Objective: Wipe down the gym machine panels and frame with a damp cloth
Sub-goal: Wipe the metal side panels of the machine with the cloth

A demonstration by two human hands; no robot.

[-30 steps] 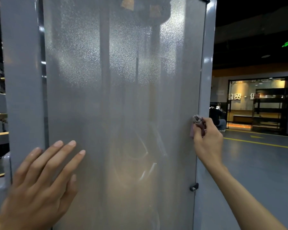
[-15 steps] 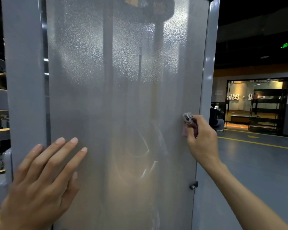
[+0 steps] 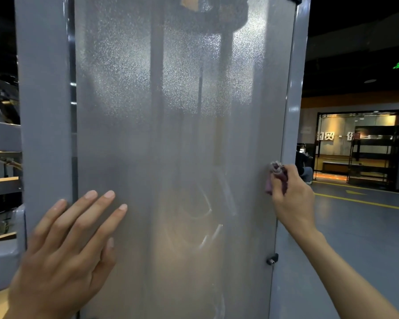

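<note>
Item, panel wipe in hand: our left hand (image 3: pixel 62 256) lies flat with straight fingers on the frosted panel (image 3: pixel 171 157), our right hand (image 3: pixel 293 199) clenches the damp cloth (image 3: pixel 277 178) against its right edge beside the frame (image 3: pixel 294 116); next, we judge, another pressed stroke.

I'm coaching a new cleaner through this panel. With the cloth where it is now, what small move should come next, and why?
Probably sweep the cloth leftward across the frosted panel. The right hand grips it bunched against the panel's right edge beside the grey frame post, while the left hand lies flat low on the left, bracing. The broad middle lies between them.
</note>
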